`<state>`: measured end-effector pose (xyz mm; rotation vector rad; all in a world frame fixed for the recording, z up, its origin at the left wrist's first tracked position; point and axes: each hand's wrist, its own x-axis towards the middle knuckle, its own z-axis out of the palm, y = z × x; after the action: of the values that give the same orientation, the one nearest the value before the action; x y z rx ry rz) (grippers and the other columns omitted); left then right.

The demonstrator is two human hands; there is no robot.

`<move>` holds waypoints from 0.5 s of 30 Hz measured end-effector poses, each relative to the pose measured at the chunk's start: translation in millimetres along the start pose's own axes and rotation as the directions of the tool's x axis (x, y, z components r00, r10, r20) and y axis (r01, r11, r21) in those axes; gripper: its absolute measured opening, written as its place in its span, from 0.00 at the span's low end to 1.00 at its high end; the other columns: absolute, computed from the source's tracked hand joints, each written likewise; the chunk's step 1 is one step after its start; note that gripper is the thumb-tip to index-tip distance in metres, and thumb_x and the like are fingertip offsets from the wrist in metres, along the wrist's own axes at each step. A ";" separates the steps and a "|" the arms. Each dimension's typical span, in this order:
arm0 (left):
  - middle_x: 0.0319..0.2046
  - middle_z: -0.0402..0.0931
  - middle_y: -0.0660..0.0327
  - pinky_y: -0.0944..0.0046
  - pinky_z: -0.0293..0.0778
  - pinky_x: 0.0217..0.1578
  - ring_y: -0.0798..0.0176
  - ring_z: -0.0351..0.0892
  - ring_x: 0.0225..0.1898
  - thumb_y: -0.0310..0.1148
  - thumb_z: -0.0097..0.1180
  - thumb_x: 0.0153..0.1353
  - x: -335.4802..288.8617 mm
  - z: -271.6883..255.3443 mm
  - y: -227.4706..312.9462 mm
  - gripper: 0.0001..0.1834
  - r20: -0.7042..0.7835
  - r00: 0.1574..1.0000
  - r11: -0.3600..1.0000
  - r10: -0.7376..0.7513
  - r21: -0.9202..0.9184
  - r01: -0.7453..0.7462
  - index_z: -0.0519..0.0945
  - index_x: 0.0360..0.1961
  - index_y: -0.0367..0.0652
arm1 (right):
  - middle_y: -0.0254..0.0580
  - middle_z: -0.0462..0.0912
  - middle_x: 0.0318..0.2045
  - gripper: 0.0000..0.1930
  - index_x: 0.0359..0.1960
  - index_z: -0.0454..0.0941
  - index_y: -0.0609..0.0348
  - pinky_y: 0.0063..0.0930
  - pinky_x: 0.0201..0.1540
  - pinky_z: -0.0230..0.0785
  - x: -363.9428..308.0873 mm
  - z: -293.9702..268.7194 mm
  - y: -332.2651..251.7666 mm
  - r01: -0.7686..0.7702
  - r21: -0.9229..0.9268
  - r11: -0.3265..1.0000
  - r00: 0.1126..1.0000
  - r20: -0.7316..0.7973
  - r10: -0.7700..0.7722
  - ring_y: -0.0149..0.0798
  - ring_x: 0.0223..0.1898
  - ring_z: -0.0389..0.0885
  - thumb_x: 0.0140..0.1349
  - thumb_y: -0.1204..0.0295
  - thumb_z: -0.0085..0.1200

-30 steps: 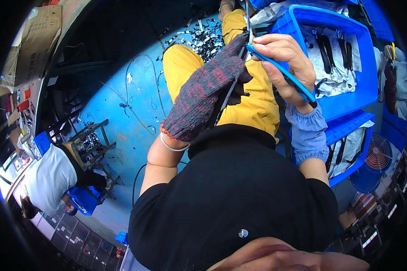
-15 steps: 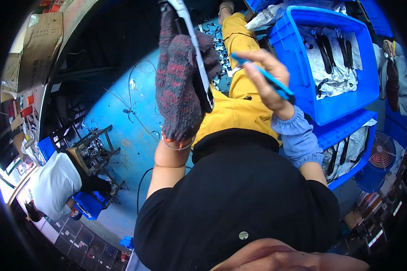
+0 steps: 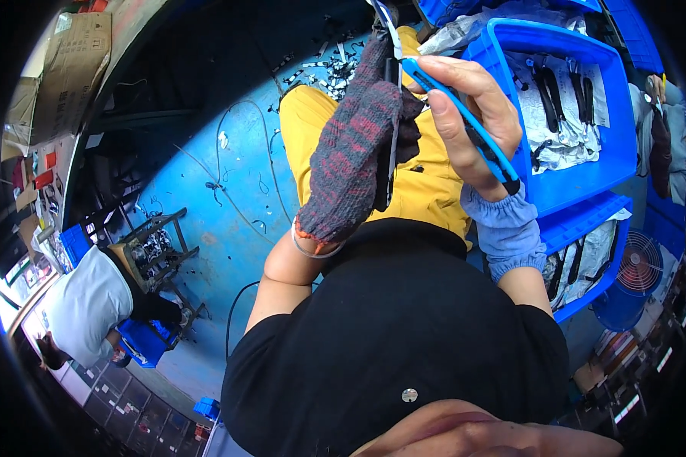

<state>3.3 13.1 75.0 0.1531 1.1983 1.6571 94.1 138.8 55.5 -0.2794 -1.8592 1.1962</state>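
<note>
My left hand [image 3: 347, 156], in a dark grey and red knitted glove, is closed around a long thin black part with a whitish edge [image 3: 393, 148]. The part stands nearly upright in front of my yellow trousers, its far end reaching the top of the view. In my bare right hand [image 3: 488, 107] is a blue utility knife [image 3: 497, 156], gripped between thumb and fingers. The knife's front end is at the part's edge, just beyond the gloved fingers; whether the blade touches it is too small to tell.
On my right, a blue bin [image 3: 579, 186] holds black parts on silvery sheeting, above another blue bin [image 3: 587, 301]. A fan [image 3: 639, 263] stands farther right. Small scraps [image 3: 328, 76] litter the floor ahead. A person in a white top [image 3: 91, 305] bends at the left.
My left hand has tilted and shifted right with the part. The knife in my right hand has come up to the part's edge. My left knee has come into view.
</note>
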 end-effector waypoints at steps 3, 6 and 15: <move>0.44 0.75 0.59 0.69 0.74 0.40 0.68 0.76 0.36 0.42 0.52 0.66 5.4 -1.9 -9.8 0.21 -0.006 0.990 0.988 0.144 0.063 -0.144 0.73 0.54 0.40 | 0.50 0.83 0.36 0.10 0.39 0.79 0.68 0.28 0.45 0.75 0.7 3.7 -4.3 0.020 -0.096 0.995 1.000 -0.005 -0.021 0.43 0.39 0.84 0.55 0.80 0.58; 0.63 0.63 0.49 0.64 0.74 0.46 0.62 0.77 0.43 0.30 0.47 0.68 20.1 -10.9 -19.4 0.21 0.189 0.872 0.727 0.452 0.488 -0.482 0.67 0.61 0.40 | 0.50 0.83 0.34 0.08 0.37 0.79 0.68 0.30 0.42 0.74 -2.3 7.7 -7.2 -0.001 -0.168 0.986 1.000 -0.008 0.000 0.45 0.36 0.83 0.54 0.80 0.58; 0.41 0.76 0.60 0.71 0.74 0.44 0.70 0.76 0.43 0.38 0.47 0.69 16.7 -7.5 -21.3 0.29 0.052 0.868 0.819 0.493 0.309 -0.484 0.57 0.68 0.42 | 0.47 0.81 0.34 0.10 0.40 0.78 0.67 0.26 0.40 0.73 -15.9 13.5 -15.2 -0.094 -0.006 0.996 0.996 -0.007 0.094 0.38 0.34 0.81 0.57 0.77 0.56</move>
<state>5.1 20.7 48.0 0.6909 1.5310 1.8942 96.9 113.2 57.2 -0.3783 -1.8617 1.2516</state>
